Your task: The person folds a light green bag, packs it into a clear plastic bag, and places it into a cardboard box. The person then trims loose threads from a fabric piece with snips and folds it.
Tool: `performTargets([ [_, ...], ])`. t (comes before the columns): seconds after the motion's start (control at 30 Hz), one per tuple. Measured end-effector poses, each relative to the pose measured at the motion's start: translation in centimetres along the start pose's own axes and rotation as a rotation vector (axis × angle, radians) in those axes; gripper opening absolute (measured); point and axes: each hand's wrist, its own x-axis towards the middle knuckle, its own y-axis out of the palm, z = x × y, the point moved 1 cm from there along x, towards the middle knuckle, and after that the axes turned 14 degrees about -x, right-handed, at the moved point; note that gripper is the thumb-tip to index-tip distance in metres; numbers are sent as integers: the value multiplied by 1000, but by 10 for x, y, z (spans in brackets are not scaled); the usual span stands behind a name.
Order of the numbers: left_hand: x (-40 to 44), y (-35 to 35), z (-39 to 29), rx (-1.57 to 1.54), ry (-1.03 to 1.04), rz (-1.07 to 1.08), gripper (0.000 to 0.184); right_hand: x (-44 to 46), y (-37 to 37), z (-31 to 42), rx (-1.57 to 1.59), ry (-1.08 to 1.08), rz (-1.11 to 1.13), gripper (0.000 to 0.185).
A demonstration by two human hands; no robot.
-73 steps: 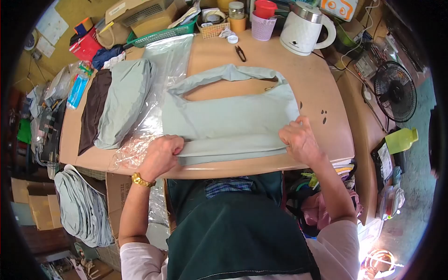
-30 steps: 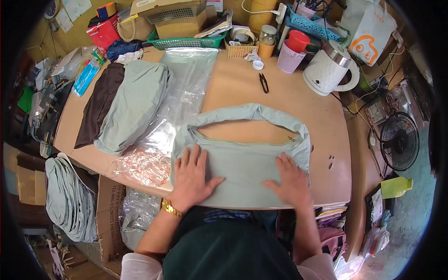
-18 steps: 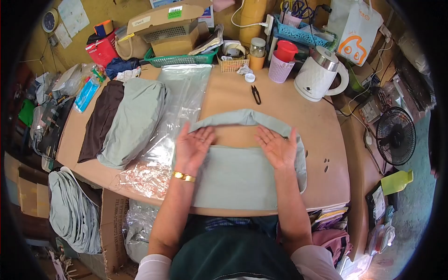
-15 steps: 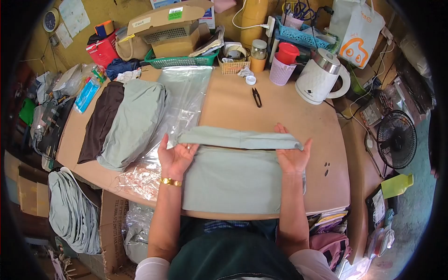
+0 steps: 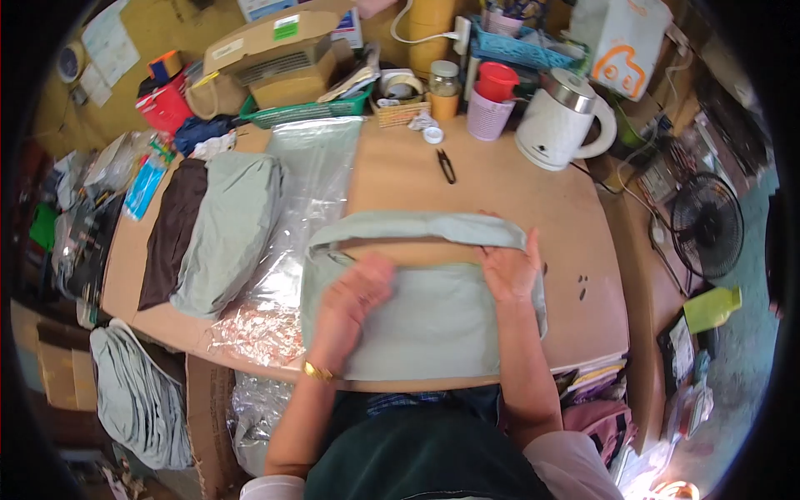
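A pale grey-green folded cloth [image 5: 433, 321] lies flat at the table's front edge. Its upper strip [image 5: 400, 225] bows up and away, with bare tabletop showing in the gap below. My right hand [image 5: 510, 271] grips the strip's right end, thumb up at the end and fingers partly hidden by the fabric. Over the left part of the cloth is my left hand [image 5: 354, 300], wearing a gold bracelet. It is apart from the strip, and motion blur smears its fingers.
Clear plastic sheeting [image 5: 312, 175] lies left of the cloth, beside a grey-green garment bundle [image 5: 229, 229] and a dark brown cloth [image 5: 173, 233]. Black thread snips [image 5: 446, 167] lie further back. A white kettle [image 5: 554, 125] stands at the back right, near a fan [image 5: 706, 225].
My left hand has left the strip's left end and moved right and toward me over the cloth. The strip has bowed upward. My right hand stays at its end. The view has shifted slightly.
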Motion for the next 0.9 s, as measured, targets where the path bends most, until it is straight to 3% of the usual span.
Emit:
performTargets([
  [0.03,-9,23,2,627,-78,241,55,-1,6,0,-38,22,23,71],
  [0.07,-16,37,21,626,-89,270,55,3,1,-7,-41,-2,4,71],
  [0.13,-30,59,58,1557,339,444,56,11,2,-22,-681,82,-32,67],
  [0.2,-22,52,72,1646,250,487,63,-33,49,-20,-1709,-147,-33,74],
  [0.27,-23,50,74,1735,147,531,72,-79,80,-37,-2386,-557,266,82],
  [0.3,-27,52,69,1799,206,522,74,-99,75,-38,-2392,-549,248,82],
  [0.37,-30,49,66,1865,281,531,76,-125,61,-35,-2365,-330,592,84],
  [0.43,-35,42,68,1725,181,401,77,-119,-2,10,-2502,-463,261,85],
  [0.5,-37,42,69,1737,184,408,77,-121,-63,59,-2919,-444,-301,83],
  [0.6,-38,49,71,1798,152,421,76,-124,-10,97,-3001,-283,-348,77],
  [0.63,-40,54,72,1845,114,433,76,-129,6,87,-3000,-283,-348,77],
  [0.7,-41,65,68,1870,63,433,74,-142,37,50,-2544,-470,162,73],
  [0.83,-52,76,56,1893,-138,507,72,-163,20,48,-2475,-378,355,64],
  [0.9,-61,84,58,1898,-60,535,67,-154,26,76,-2617,128,175,57],
])
